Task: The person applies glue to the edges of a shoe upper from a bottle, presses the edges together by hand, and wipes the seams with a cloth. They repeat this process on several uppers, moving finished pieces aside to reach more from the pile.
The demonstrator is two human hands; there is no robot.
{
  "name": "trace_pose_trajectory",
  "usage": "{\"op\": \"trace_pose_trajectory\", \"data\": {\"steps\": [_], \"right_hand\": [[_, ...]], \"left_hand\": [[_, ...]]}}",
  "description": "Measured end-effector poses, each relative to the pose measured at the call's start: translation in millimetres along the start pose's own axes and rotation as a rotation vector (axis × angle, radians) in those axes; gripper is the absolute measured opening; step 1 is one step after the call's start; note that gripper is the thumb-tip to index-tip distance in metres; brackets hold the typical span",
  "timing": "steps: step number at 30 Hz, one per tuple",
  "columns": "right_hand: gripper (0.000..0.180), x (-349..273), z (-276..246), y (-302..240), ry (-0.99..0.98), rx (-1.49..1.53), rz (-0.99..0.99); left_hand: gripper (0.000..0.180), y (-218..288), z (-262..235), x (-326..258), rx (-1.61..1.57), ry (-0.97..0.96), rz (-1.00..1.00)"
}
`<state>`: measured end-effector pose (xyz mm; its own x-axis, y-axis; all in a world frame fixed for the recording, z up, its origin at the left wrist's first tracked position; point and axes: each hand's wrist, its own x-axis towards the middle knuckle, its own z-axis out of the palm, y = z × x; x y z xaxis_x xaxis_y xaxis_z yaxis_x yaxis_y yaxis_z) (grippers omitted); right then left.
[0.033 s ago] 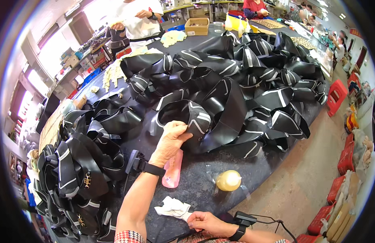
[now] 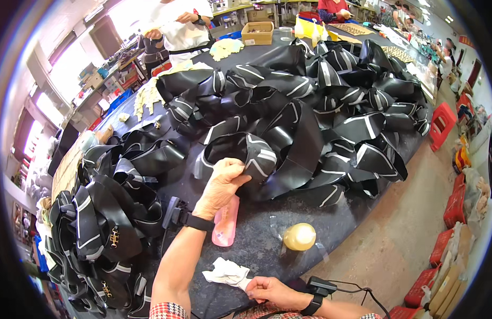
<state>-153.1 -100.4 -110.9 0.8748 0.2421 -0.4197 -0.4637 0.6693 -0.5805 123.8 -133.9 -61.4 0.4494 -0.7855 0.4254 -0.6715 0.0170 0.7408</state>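
"What are the left hand's fingers doing?"

"The left hand (image 2: 220,183) has its thumb and fingertips drawn together, pinching the near edge of a curved black strip with grey stripes (image 2: 261,159). That piece stands looped open on the dark tabletop (image 2: 262,234), at the front of the heap."

"And the right?"

"Low in the view, the right hand (image 2: 273,292) has its fingers curled in and thumb closed against them, on the narrow end of a crumpled white cloth (image 2: 224,272). The cloth lies on the table, spreading to the left of that hand."

"Anything on the wrists?"

"A black band with a small device on each."

"What sits just around them?"

"Just below the left hand is a long pink tray (image 2: 223,239); I can't make out its contents. To its right stands a squat yellowish bottle (image 2: 299,237) with a pale top."

"Further out?"

"A big heap of striped black pieces (image 2: 357,127) fills the middle of the table. Another pile (image 2: 94,196) lies at the left, with gold-coloured metal fittings (image 2: 114,237). Beyond, there's an open cardboard box (image 2: 256,39), and a person in a white top (image 2: 190,34) stands across the table."
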Motion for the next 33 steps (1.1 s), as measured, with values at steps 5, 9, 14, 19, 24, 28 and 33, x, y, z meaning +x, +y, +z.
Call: {"op": "trace_pose_trajectory", "data": {"steps": [5,9,14,19,24,28,33], "right_hand": [[0.012,5.1,-7.4,1.8,-0.003,0.068,0.038],[0.011,7.8,-8.6,0.5,0.004,0.088,0.038],[0.011,11.1,-9.3,11.5,0.025,0.166,0.022],[0.009,13.4,0.5,7.4,0.061,0.061,0.007],[0.009,-8.7,24.9,-9.0,0.169,-0.199,-0.1],[0.028,6.2,40.1,-23.7,0.468,-1.251,-0.702],[0.019,44.1,40.5,6.6,0.368,-1.732,-0.702]], "left_hand": [[0.024,14.1,-2.9,-0.8,-0.103,-0.214,0.037],[0.02,21.0,13.0,3.6,0.038,-0.408,0.099],[0.02,22.7,18.6,-8.3,0.103,-0.211,0.067],[0.035,17.7,16.1,-15.8,0.322,-0.211,0.204],[0.044,34.5,-42.3,-50.7,0.334,-0.11,0.219],[0.024,62.1,-83.5,-151.4,0.099,0.021,-0.447],[0.013,79.8,-81.4,-216.3,0.002,0.06,-0.588]]}}
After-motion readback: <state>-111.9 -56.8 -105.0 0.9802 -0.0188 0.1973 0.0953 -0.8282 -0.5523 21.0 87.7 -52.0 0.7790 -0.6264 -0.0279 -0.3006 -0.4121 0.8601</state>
